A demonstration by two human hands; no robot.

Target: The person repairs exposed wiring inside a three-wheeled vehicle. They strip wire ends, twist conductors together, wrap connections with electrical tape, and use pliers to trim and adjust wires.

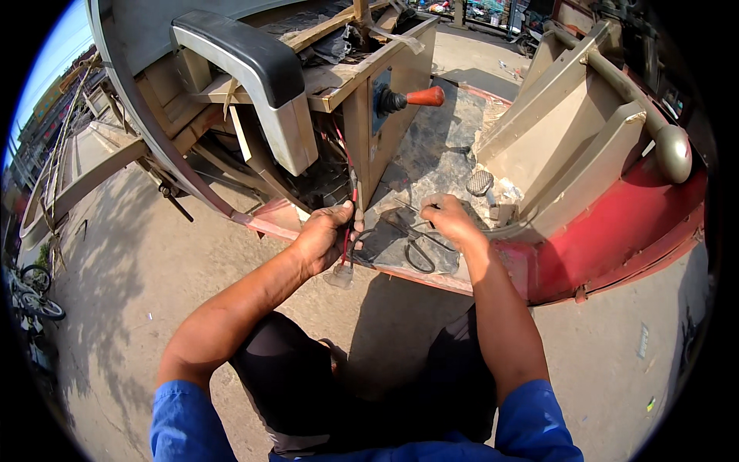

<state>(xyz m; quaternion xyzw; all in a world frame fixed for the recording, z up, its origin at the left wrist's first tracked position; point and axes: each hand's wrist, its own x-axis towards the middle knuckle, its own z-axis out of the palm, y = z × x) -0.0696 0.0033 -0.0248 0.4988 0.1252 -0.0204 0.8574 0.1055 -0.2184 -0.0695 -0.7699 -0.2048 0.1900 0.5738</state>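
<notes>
My left hand point(326, 235) is closed around a bundle of thin red and black wires point(341, 142), which runs down from under the seat box. Below its fingers, a clear plastic piece point(339, 276) hangs at the wires' lower end. To the right, my right hand point(450, 219) has its fingers pinched together over the vehicle floor. A small dark, thin thing shows at its fingertips, too small to name. Between and just below the hands, scissors with black loop handles point(419, 256) lie on the worn floor sheet point(423, 165).
A gear lever with a red knob point(426, 96) sticks out of the wooden seat box point(400, 85). A black-topped armrest point(246, 54) overhangs on the left. The pedal point(479, 182) and red body panel point(608, 231) are to the right. Concrete ground point(115, 292) surrounds the vehicle.
</notes>
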